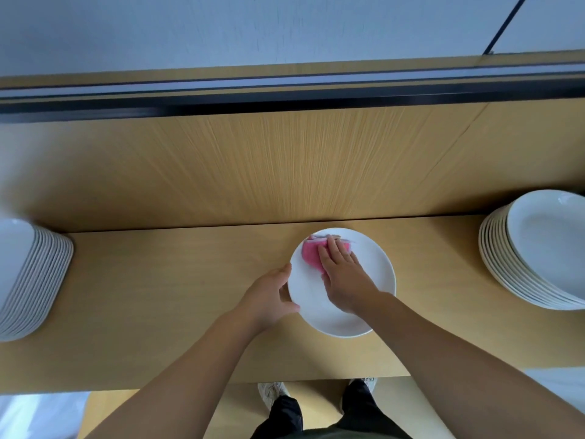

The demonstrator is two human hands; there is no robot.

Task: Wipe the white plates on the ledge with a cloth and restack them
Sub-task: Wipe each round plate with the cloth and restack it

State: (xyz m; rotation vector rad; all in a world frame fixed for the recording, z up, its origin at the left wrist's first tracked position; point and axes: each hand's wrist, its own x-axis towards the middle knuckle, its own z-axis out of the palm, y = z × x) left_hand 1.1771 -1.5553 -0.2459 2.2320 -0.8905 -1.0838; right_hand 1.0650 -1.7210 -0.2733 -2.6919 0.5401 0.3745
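Broadly, the upper part of the view is taken up by a pale wooden wall panel [285, 166] at 12 o'clock. Below it, the light wood counter [158, 296] is laid out from 9 o'clock to 3 o'clock. At the counter's 3 o'clock end a right stack of white plates [538, 248] is seen, partly cut off by the frame edge. A taller left stack of white plates [28, 274] is seen at the 9 o'clock end, also cut off. Both stacks are set well apart from the single white plate [316, 312], which is laid flat near the counter's middle, close to the panel.

The plate's rim is held at its 9 o'clock side by the left grip [269, 296], with thumb and fingers curled against the edge. The right grip [345, 280] is laid flat on the plate from 4 o'clock, its fingers straight and pressed down on the pink cloth [310, 253]. The cloth is bunched on the plate's face toward 11 o'clock and is partly covered by those fingers.

At 6 o'clock, below the counter's near edge, dark trousers [285, 413] and a pale shoe [270, 391] are seen on the floor.
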